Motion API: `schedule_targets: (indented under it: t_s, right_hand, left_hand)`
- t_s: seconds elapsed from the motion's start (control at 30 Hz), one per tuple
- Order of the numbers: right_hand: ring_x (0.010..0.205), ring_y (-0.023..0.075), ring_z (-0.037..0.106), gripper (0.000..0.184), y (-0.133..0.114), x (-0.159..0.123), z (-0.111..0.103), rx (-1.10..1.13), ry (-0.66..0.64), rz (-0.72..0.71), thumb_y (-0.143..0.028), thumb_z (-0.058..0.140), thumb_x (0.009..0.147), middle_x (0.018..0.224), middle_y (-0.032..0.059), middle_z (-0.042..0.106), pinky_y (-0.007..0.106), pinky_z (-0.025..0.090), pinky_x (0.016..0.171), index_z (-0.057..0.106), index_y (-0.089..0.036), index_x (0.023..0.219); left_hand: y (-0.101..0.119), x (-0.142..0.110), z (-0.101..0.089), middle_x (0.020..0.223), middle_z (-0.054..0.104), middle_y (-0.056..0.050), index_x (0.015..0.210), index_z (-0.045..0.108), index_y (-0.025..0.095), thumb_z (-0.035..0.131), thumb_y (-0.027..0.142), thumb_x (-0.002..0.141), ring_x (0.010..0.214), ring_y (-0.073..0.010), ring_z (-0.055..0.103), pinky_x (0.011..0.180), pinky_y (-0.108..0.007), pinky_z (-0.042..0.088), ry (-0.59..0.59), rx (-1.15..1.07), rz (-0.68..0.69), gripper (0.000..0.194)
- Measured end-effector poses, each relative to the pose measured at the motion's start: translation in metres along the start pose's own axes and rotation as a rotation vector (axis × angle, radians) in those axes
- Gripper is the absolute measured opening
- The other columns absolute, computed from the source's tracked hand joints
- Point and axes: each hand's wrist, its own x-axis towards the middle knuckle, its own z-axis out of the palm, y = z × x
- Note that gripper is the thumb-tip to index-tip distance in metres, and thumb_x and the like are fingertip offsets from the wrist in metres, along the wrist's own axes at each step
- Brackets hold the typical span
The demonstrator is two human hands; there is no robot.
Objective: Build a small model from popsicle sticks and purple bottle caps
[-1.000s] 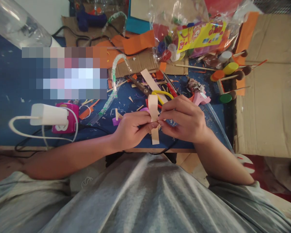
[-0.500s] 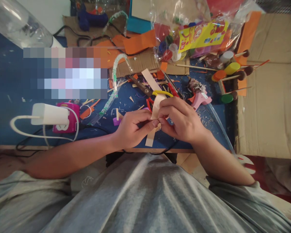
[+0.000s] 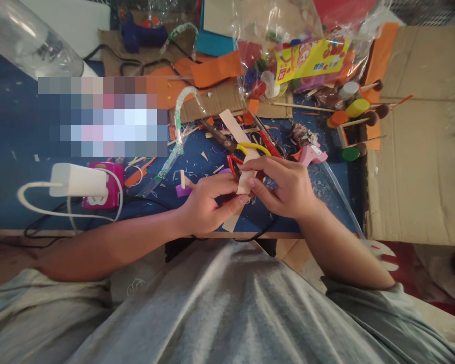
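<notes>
A pale beige paper strip (image 3: 246,181) is held between my two hands above the near edge of the blue table. My right hand (image 3: 286,184) pinches it between thumb and fingers from the right. From the left, my left hand (image 3: 208,205) closes thumb and fingers at the strip's lower end, where the exact contact is partly hidden. Below the left thumb another pale strip (image 3: 233,220) shows. Just beyond my fingers lie scissors (image 3: 227,143) with yellow and red handles, and a further beige strip (image 3: 231,123) beside them.
A red utility knife (image 3: 270,144) and a pink glue gun (image 3: 313,153) lie to the right. Paint pots (image 3: 357,107) with brushes stand near a cardboard sheet (image 3: 413,167). On the left, a white charger (image 3: 78,180) sits in a pink socket block (image 3: 116,192). Scraps litter the blue tabletop.
My right hand's fingers have shifted along the paper strip, the thumb now lying over its face. The strip's lower end has tilted into clearer view, and my left thumb has dropped slightly.
</notes>
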Motion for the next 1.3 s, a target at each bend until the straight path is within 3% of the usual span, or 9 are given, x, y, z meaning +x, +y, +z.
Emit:
schedule_targets:
  t_s: [0.1,0.17,0.33,0.43,0.57,0.73,1.0,1.17,1.3]
  right_hand:
    - [0.07,0.0174,0.076,0.023,0.001,0.001,0.002,0.027,0.047,-0.08,-0.036,0.065,0.115,0.086,0.0037,0.081,0.032,0.063,0.068,0.082,-0.023,0.108]
    - [0.07,0.0182,0.076,0.018,0.004,0.001,0.003,0.067,0.093,-0.19,-0.031,0.068,0.111,0.081,0.0029,0.079,0.033,0.064,0.068,0.081,-0.024,0.1]
    - [0.069,0.0186,0.072,0.012,0.004,0.004,0.001,0.15,0.135,-0.395,-0.025,0.071,0.107,0.082,0.0032,0.078,0.035,0.061,0.067,0.077,-0.025,0.097]
    - [0.07,0.0184,0.069,0.021,-0.008,0.007,-0.005,0.084,0.001,-0.408,-0.027,0.068,0.111,0.083,0.0042,0.078,0.036,0.056,0.066,0.074,-0.024,0.091]
    - [0.075,0.0193,0.071,0.026,-0.029,0.005,-0.012,-0.045,-0.262,-0.393,-0.026,0.065,0.114,0.087,0.0041,0.081,0.038,0.055,0.069,0.074,-0.021,0.09]
    - [0.085,0.0202,0.08,0.015,-0.043,-0.011,-0.02,0.032,-0.34,-0.299,-0.025,0.067,0.114,0.096,0.0053,0.086,0.037,0.06,0.076,0.078,-0.019,0.106]
    - [0.086,0.0191,0.085,0.008,-0.038,-0.045,-0.049,-0.018,-0.121,0.079,-0.021,0.073,0.11,0.099,0.0047,0.088,0.031,0.067,0.078,0.081,-0.023,0.112]
    - [0.084,0.0212,0.085,0.01,-0.027,-0.061,-0.051,-0.086,-0.043,0.25,-0.022,0.073,0.109,0.097,0.0051,0.088,0.032,0.066,0.076,0.083,-0.024,0.108]
    - [0.079,0.0215,0.083,0.011,-0.019,-0.067,-0.05,-0.19,0.013,0.315,-0.027,0.073,0.11,0.093,0.005,0.086,0.033,0.063,0.073,0.083,-0.024,0.107]
  left_hand:
    - [-0.003,-0.003,0.001,0.093,0.078,-0.006,0.101,0.078,0.018,0.072,0.017,0.103,0.082,-0.0163,0.072,0.075,-0.028,0.058,-0.017,-0.072,-0.019,0.007]
    - [-0.004,-0.005,-0.001,0.102,0.079,-0.008,0.109,0.079,0.017,0.068,0.014,0.099,0.086,-0.0176,0.074,0.077,-0.029,0.061,-0.06,-0.208,-0.063,0.015]
    - [0.002,-0.005,-0.001,0.1,0.079,-0.009,0.11,0.078,0.017,0.067,0.042,0.113,0.089,-0.0189,0.074,0.08,-0.029,0.062,-0.108,-0.434,-0.215,0.028]
    - [0.006,-0.004,0.003,0.1,0.078,-0.008,0.111,0.075,0.017,0.068,0.06,0.114,0.092,-0.0197,0.074,0.084,-0.031,0.062,-0.041,-0.499,-0.274,0.043]
    - [0.008,-0.002,0.003,0.094,0.075,-0.006,0.101,0.075,0.017,0.075,0.063,0.11,0.087,-0.0186,0.069,0.082,-0.031,0.059,0.046,-0.444,-0.28,0.047]
    - [0.006,-0.001,-0.001,0.092,0.08,-0.008,0.094,0.078,0.016,0.074,0.059,0.112,0.088,-0.0195,0.075,0.084,-0.032,0.063,0.052,-0.376,-0.298,0.046]
    - [-0.003,-0.009,0.01,0.109,0.087,-0.011,0.121,0.079,0.016,0.089,0.048,0.103,0.096,-0.0206,0.086,0.081,-0.028,0.071,-0.019,-0.515,-0.363,0.038]
    - [-0.005,-0.015,0.013,0.114,0.086,-0.01,0.152,0.059,0.02,0.091,0.045,0.103,0.095,-0.0193,0.086,0.083,-0.028,0.072,-0.107,-0.606,-0.396,0.064]
    - [-0.007,-0.019,0.012,0.101,0.086,-0.004,0.18,0.026,0.029,0.091,0.039,0.104,0.078,-0.0167,0.083,0.073,-0.026,0.068,-0.124,-0.604,-0.359,0.1]
